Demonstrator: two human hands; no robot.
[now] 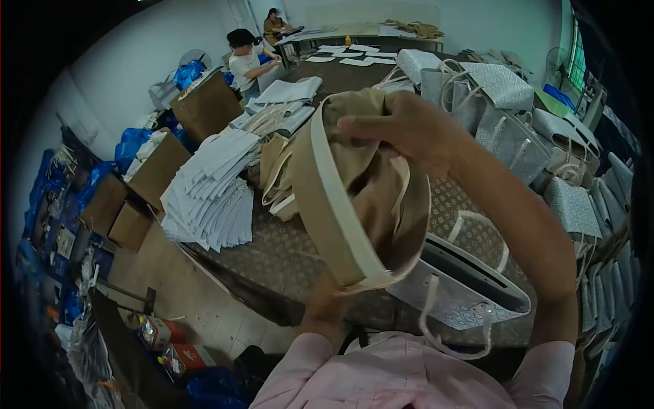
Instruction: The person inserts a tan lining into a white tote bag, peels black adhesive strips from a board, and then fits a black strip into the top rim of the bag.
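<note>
A tan fabric bag lining (pixel 310 198) with a pale band along its rim is held up in front of me, its mouth tilted to the right. My right hand (pixel 415 129) grips its upper edge, the thumb lying on the inside. Only the forearm of my left hand shows, rising behind the lower part of the lining; the fingers are hidden. Just below and to the right, a silvery-white patterned handbag (pixel 449 293) lies on the table with its top open and its handles spread.
On the patterned table cover (pixel 279 262), a fanned stack of white sheets (pixel 211 184) and more tan linings (pixel 276 170) lie left. Many silvery bags (pixel 511 136) crowd the right. Cardboard boxes (pixel 157 170) stand left on the floor. A person (pixel 245 68) works at the far left.
</note>
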